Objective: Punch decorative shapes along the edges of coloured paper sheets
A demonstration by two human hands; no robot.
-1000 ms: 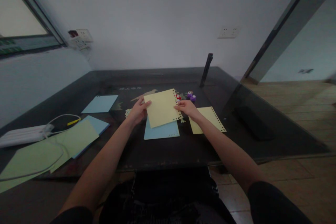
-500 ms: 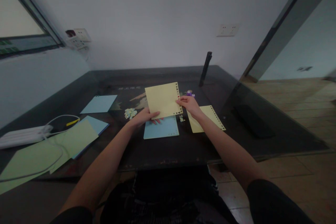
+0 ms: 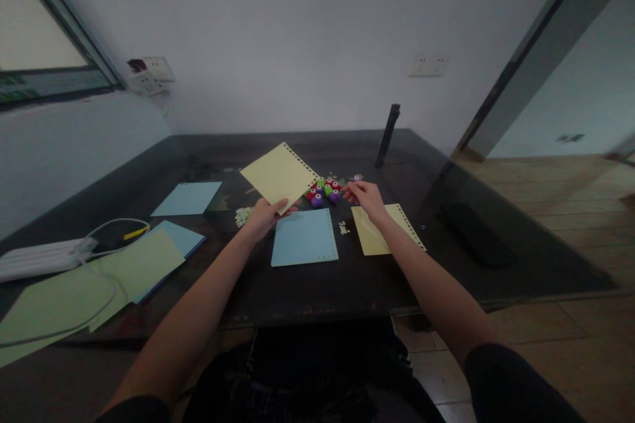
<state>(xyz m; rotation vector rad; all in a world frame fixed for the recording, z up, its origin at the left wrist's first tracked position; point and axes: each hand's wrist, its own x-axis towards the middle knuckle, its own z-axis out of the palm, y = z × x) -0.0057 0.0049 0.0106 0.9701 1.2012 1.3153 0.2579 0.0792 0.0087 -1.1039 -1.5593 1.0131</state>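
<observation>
My left hand point(image 3: 268, 217) is closed on the lower corner of a yellow sheet of paper point(image 3: 280, 176), thumb on top. The sheet is raised and tilted, with a row of punched holes along its upper right edge. My right hand point(image 3: 364, 197) holds nothing that I can see; its fingers are loosely bent and a little apart. It hovers just right of a pile of small red, green and purple punches point(image 3: 325, 190) with white round spots. Below the raised sheet lies a blue sheet point(image 3: 305, 238) with small holes at its lower right edge.
Another hole-edged yellow sheet point(image 3: 380, 234) lies under my right forearm. Paper bits form a heap point(image 3: 243, 216) and a smaller one point(image 3: 344, 228). At left are a blue sheet point(image 3: 187, 198), green sheets point(image 3: 143, 264) and a white power strip point(image 3: 44, 259). A black upright object point(image 3: 387, 135) stands behind.
My right hand has let go of the yellow sheet and moved slightly right. In my left hand the sheet has turned and shifted left, uncovering the coloured punches and more of the blue sheet.
</observation>
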